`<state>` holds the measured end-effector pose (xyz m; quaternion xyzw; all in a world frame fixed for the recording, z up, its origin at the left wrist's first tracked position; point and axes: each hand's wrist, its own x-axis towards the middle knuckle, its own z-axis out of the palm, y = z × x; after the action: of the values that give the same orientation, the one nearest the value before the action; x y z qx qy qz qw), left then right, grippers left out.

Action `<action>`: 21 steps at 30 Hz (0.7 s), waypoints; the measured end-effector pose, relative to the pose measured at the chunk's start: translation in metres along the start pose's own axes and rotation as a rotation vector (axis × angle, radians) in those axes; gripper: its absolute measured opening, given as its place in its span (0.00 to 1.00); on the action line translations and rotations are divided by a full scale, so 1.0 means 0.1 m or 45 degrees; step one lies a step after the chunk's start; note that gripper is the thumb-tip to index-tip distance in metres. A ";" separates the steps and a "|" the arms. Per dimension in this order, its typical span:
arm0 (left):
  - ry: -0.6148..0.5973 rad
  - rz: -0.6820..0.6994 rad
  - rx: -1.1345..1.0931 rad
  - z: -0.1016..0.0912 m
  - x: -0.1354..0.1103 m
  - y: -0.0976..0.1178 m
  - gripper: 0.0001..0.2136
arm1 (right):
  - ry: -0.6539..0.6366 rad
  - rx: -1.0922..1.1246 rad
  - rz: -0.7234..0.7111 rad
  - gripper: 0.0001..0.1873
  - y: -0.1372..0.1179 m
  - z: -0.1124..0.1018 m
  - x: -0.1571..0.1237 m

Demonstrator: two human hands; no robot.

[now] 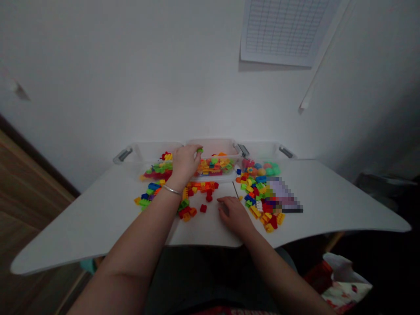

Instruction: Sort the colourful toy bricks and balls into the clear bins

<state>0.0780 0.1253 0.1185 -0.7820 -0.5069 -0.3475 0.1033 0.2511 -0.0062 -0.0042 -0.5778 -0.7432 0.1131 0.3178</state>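
My left hand point(185, 164), with a metal bangle point(172, 190) on the wrist, is over the rim of the middle clear plastic bin point(213, 147). A small green plastic brick point(199, 150) is pinched at its fingertips. My right hand point(232, 214) rests palm down on the white table point(210, 234), fingers curled and holding nothing. A thin stick point(235, 190) lies just beyond those fingers. A red brick point(203, 208) lies to the hand's left, and a heap of mixed bricks point(262, 203) lies to its right.
Clear bins stand in a row along the table's far edge against the wall. The left bin point(157, 152) and right bin point(262, 151) flank the middle one. A pixelated patch point(284, 194) covers something on the table. A red-and-white bag point(344, 284) sits below right.
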 end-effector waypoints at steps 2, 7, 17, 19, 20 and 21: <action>-0.111 0.001 0.092 0.02 0.04 0.01 0.15 | 0.003 0.007 -0.005 0.17 0.02 0.01 0.00; -0.289 -0.081 0.236 0.12 0.07 0.00 0.19 | 0.014 0.014 -0.024 0.16 0.04 0.03 0.01; -0.282 0.025 0.046 0.05 0.01 0.02 0.20 | 0.035 0.008 -0.030 0.15 0.03 0.02 0.01; -0.196 0.087 -0.016 0.00 -0.12 0.08 0.21 | 0.048 0.008 -0.031 0.15 0.04 0.03 0.01; -0.167 0.128 -0.057 -0.01 -0.21 0.12 0.21 | 0.053 0.005 -0.033 0.15 0.04 0.03 0.01; -0.155 0.174 -0.096 -0.02 -0.32 0.16 0.20 | 0.060 0.001 -0.038 0.15 0.04 0.04 0.00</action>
<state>0.0832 0.0939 0.1024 -0.8378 -0.4444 -0.3103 0.0662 0.2521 -0.0040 -0.0092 -0.5690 -0.7439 0.0950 0.3373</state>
